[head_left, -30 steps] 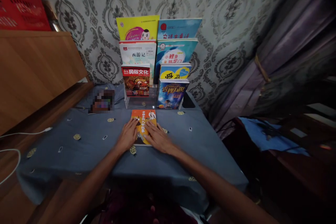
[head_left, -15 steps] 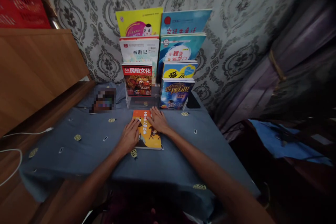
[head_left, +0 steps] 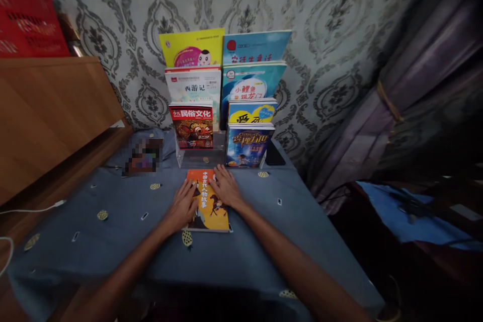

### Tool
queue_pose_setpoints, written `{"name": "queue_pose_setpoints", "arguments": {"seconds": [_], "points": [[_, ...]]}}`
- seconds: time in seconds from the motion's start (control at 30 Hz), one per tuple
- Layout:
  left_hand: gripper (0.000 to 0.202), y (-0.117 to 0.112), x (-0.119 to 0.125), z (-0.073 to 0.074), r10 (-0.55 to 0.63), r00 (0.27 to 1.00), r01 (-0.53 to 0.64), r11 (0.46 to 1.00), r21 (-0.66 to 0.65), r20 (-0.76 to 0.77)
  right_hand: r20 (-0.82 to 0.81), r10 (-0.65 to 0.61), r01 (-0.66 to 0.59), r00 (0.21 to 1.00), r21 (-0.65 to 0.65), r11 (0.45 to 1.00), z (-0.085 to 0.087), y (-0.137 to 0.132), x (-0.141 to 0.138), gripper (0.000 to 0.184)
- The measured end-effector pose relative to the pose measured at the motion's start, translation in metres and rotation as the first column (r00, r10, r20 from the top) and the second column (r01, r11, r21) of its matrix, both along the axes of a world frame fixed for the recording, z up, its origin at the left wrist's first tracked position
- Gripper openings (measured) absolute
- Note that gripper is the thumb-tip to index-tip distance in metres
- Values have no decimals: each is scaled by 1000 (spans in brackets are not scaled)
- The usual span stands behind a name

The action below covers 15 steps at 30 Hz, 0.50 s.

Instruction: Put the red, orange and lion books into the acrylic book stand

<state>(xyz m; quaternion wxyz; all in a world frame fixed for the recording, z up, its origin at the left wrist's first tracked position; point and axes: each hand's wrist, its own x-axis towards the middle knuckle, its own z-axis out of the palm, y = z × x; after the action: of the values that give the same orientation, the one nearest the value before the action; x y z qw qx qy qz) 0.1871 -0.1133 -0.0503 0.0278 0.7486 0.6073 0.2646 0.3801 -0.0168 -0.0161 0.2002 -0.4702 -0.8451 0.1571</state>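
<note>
An orange and yellow book point(head_left: 206, 214) with a horse on its cover lies flat on the blue tablecloth. My left hand point(head_left: 183, 205) rests on its left edge, fingers stretched toward the far end. Across the upper right part of the cover lies my right hand point(head_left: 226, 187), fingers flat and slightly spread. Just behind the book stands a clear book rack point(head_left: 202, 158). It carries several upright books in two columns, with a red magazine point(head_left: 192, 128) at the front left and a dark blue book point(head_left: 249, 146) at the front right.
A black phone point(head_left: 275, 155) lies right of the rack. To the left is a blurred-out item point(head_left: 143, 157) on the cloth. A wooden cabinet point(head_left: 56, 110) bears a red box point(head_left: 32, 17). White cables point(head_left: 32, 207) reach in from the left; a curtain point(head_left: 370, 126) hangs at right.
The view has tilted slightly upward and shifted right, so everything sits lower and a little left in the picture. Both hands stay on the book.
</note>
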Motion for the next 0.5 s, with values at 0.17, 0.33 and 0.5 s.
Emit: {"name": "queue_pose_setpoints", "arguments": {"seconds": [0.17,0.33,0.5], "points": [[56,33,-2,16,46,998,-51,994,-98,-48,-102,-33,33,994,-3,999,-6,2,2,55],[56,45,5,28,92,986,-107,988,-108,-136,-293,-44,31,955,-50,998,-13,13,8,50],[50,45,6,35,66,974,-86,993,-85,-219,-452,-121,58,884,-151,987,-13,27,16,49]]}}
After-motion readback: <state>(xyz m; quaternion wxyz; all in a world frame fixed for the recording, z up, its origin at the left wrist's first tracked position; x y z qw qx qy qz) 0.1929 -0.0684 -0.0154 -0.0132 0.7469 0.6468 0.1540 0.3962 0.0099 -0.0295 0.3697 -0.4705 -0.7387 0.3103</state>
